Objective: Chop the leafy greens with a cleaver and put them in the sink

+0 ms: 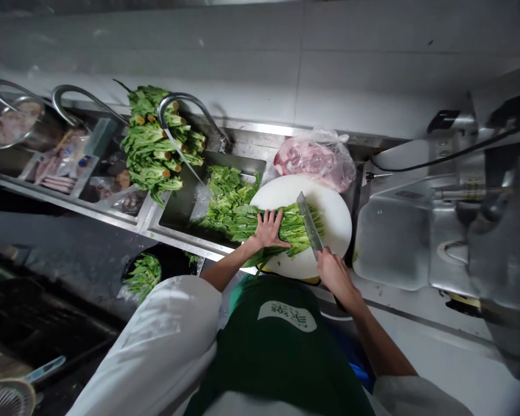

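Note:
My left hand [269, 229] lies flat with fingers spread on a pile of leafy greens [292, 228], pressing them onto a round white cutting board [335, 231]. In my right hand [331, 267] is the handle of a cleaver [308, 222], its broad blade resting across the stalks to the right of my left hand. Whether the edge has gone through the stalks cannot be made out. More greens [227, 199] spill from the board's left side into the sink [173, 211].
Water runs from a curved faucet [190, 98] into the sink. Bundled greens [156, 144] are stacked to its left. Behind the board lies bagged raw meat [314, 159]. A metal slicing machine [392, 242] stands at right. Below left, a black bin [173, 266] stands near more greens [144, 274].

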### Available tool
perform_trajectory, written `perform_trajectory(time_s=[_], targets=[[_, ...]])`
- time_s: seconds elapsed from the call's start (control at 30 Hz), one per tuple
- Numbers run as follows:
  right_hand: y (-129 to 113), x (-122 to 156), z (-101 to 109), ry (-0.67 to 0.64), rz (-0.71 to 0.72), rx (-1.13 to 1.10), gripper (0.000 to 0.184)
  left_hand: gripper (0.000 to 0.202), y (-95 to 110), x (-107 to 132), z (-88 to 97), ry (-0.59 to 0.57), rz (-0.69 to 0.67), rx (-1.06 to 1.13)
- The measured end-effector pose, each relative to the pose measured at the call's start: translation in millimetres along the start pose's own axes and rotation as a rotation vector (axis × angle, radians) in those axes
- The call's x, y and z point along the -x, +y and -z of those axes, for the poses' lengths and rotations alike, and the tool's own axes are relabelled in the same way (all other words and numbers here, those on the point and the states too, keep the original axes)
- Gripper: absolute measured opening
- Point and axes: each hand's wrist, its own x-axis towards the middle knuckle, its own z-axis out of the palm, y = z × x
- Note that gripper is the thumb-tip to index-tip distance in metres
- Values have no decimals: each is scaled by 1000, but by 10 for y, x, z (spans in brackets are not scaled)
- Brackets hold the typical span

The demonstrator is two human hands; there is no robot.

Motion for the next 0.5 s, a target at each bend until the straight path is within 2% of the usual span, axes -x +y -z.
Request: perform_trajectory(time_s=[0.1,0.23,0.33,0.43,0.5], targets=[[7,-131,-25,-25,23,20,32,131,-19,-8,-43,17,-7,-14],[-179,-398,-119,-11,1,-10,32,127,-4,2,-110,13,-18,-12],[-286,-574,-172,23,-26,-12,32,130,-52,-29,-59,-24,-29,47],[-255,-602,-100,11,-36,-8,33,129,-273,-98,103,-86,-54,178],[-217,-509,2,9,-33,4,34,117,-488,-114,210,-74,-14,252]])
